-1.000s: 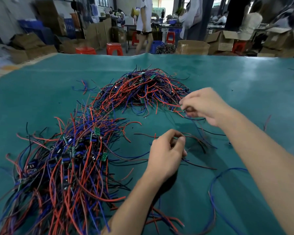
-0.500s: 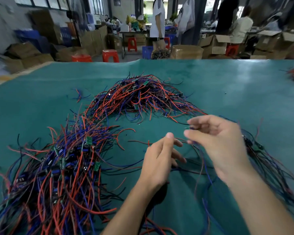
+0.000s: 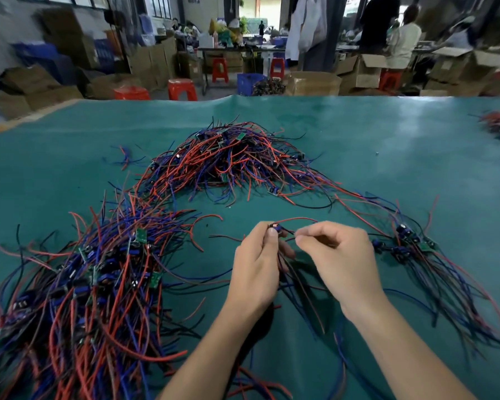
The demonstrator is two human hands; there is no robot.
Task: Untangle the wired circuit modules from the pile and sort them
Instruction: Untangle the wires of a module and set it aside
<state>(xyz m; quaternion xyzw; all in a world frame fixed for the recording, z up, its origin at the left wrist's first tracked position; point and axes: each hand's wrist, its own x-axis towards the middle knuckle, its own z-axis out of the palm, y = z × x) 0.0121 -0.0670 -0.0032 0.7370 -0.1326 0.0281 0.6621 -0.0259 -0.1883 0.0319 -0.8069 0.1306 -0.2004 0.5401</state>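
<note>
Both forearms are bare up to the frame edge; the left hand [image 3: 256, 272] and right hand [image 3: 339, 256] wear no gloves, rings or watch.

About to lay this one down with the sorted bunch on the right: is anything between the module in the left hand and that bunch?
Only the right hand lies between, pinching a wire of the module that the left hand holds. Beyond it, bare green mat and a few stray wires reach the sorted bunch.
</note>
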